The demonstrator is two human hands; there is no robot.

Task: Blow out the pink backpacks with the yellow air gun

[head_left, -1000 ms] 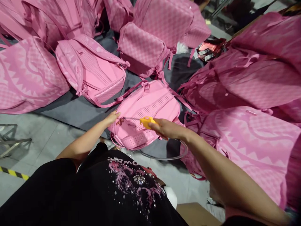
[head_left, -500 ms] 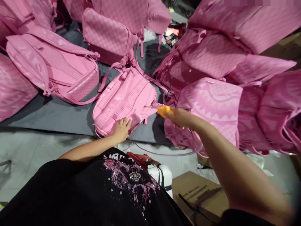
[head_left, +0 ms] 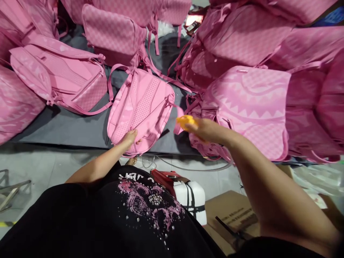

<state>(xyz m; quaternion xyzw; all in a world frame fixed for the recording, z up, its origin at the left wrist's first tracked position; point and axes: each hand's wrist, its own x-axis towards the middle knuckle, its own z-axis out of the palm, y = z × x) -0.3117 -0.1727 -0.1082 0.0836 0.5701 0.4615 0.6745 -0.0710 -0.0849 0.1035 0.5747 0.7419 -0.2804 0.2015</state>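
Observation:
A pink backpack (head_left: 145, 104) lies on the grey-covered table with its perforated back panel facing up. My left hand (head_left: 130, 138) grips its near edge, thumb on top and the other fingers mostly hidden beneath. To the right of the bag, my right hand (head_left: 202, 129) is closed around a small yellow tool (head_left: 187, 122), blurred, so its exact kind is unclear. A loose pink webbing strap (head_left: 178, 113) runs from the bag's right side down to the tool; whether the two touch I cannot tell.
More pink backpacks surround the work: one at left (head_left: 70, 79), a checked one behind (head_left: 110, 34), a sawtooth-patterned one at right (head_left: 252, 111). Below the table (head_left: 88, 132) stand a white object with black bands (head_left: 188, 200) and a cardboard box (head_left: 231, 211).
My left hand has gone from lying spread on the bag to gripping its near edge. The strap by the tool now hangs in a curve. The view has shifted slightly.

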